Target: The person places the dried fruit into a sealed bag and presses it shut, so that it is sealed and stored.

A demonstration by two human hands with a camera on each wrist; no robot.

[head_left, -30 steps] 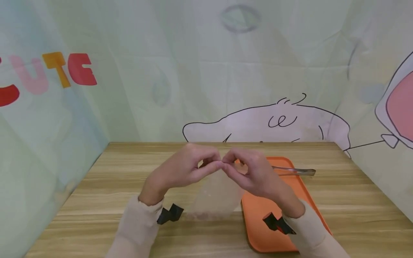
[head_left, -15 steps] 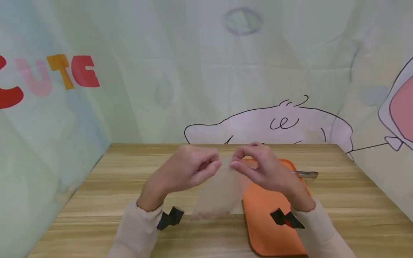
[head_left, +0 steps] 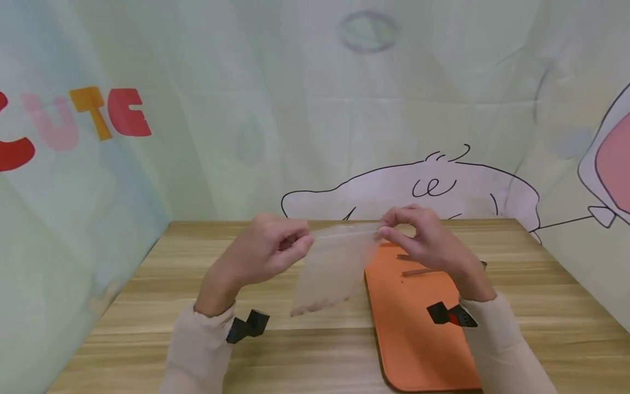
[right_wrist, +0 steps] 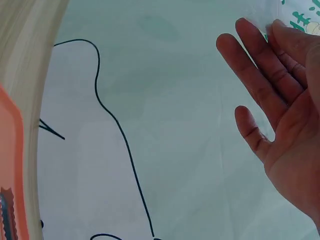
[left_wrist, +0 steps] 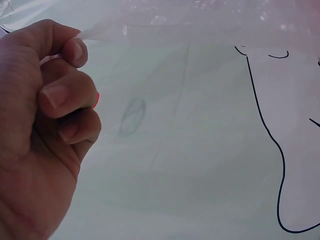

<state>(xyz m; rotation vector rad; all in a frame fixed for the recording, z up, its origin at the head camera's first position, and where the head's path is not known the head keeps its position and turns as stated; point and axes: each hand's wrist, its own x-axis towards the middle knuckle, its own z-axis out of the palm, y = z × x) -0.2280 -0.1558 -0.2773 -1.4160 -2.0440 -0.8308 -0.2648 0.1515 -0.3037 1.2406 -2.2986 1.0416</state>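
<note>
A clear plastic zip bag (head_left: 334, 268) hangs between my two hands above the table, with small brownish bits along its bottom edge. My left hand (head_left: 263, 249) pinches the bag's upper left corner between thumb and forefinger, its other fingers curled in. At the upper right corner, my right hand (head_left: 425, 238) holds the bag between thumb and fingertips. The left wrist view shows the bag's film (left_wrist: 165, 25) stretched away from the left fingertips. In the right wrist view, the right hand's (right_wrist: 290, 85) fingers reach up to the film, with the little finger apart.
An orange tray (head_left: 418, 334) lies on the wooden table (head_left: 305, 361), right of the bag and below my right forearm. Metal tongs (head_left: 417, 272) rest on it, partly hidden behind my right hand. A printed cloth (head_left: 221, 109) hangs behind the table.
My hands have moved apart from nearly touching, the right one rightward and slightly up. The bag's top edge now stretches between them, and its bottom has risen a little.
</note>
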